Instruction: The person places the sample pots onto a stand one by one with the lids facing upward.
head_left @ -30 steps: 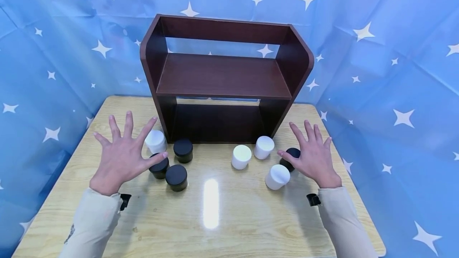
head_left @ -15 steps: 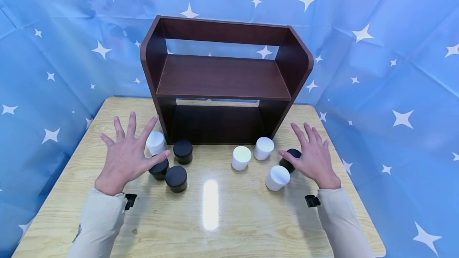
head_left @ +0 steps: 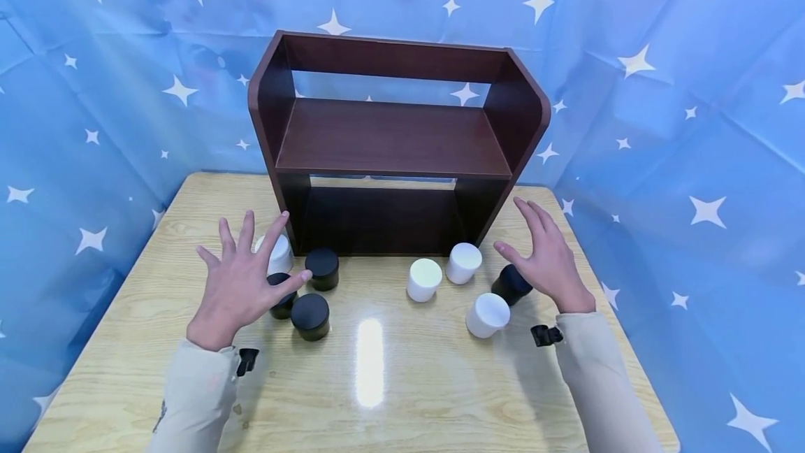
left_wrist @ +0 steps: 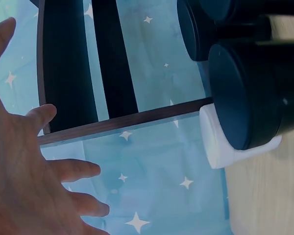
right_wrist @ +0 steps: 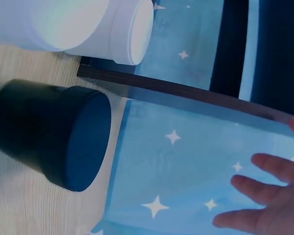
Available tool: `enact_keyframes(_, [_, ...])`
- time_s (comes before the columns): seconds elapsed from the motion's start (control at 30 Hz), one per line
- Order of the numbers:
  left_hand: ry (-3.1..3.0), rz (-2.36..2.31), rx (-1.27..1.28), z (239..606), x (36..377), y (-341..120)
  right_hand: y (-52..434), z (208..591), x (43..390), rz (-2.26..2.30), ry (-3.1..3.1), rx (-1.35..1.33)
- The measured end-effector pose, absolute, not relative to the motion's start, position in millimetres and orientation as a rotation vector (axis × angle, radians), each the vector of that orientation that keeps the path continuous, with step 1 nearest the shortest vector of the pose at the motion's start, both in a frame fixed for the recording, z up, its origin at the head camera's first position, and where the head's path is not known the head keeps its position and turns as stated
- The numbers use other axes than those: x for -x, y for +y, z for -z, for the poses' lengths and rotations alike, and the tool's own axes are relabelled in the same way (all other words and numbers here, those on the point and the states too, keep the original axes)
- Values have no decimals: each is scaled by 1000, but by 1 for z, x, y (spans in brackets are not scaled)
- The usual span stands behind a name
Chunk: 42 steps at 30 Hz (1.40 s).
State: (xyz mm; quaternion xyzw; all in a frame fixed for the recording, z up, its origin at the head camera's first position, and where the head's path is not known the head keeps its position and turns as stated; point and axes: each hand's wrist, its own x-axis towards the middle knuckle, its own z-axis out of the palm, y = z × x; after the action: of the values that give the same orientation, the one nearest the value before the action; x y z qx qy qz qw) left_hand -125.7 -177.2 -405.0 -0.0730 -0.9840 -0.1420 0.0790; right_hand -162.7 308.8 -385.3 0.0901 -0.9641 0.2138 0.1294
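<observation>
Leftmost, we find the left hand (head_left: 242,289) raised above the table (head_left: 302,397), back uppermost, fingers straight and splayed, grasping nothing, thumb pointing rightward. Around and beneath it stand a white jar (head_left: 283,257) and three black jars (head_left: 311,317), near the left end of the shelf (head_left: 393,138). Further right, we see three more white jars (head_left: 424,282), upright, their lids plain. Beside them, a lone black jar (head_left: 508,289) stands partly under the right hand (head_left: 552,264), its fingers extended forward, thumb apart, holding nothing.
</observation>
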Motion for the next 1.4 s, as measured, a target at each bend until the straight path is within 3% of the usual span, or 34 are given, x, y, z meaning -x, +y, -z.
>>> enact_keyframes(0.6, [-2950, 548, 206, 425, 120, -167, 306, 377, 183, -869, -2693, -310])
enact_keyframes(0.97, [-2938, 637, 196, 432, 115, -169, 307, 351, 190, -1164, -2610, -256])
enact_keyframes(1.4, [-2919, 681, 190, 437, 112, -173, 302, 330, 198, -1144, -2545, -298])
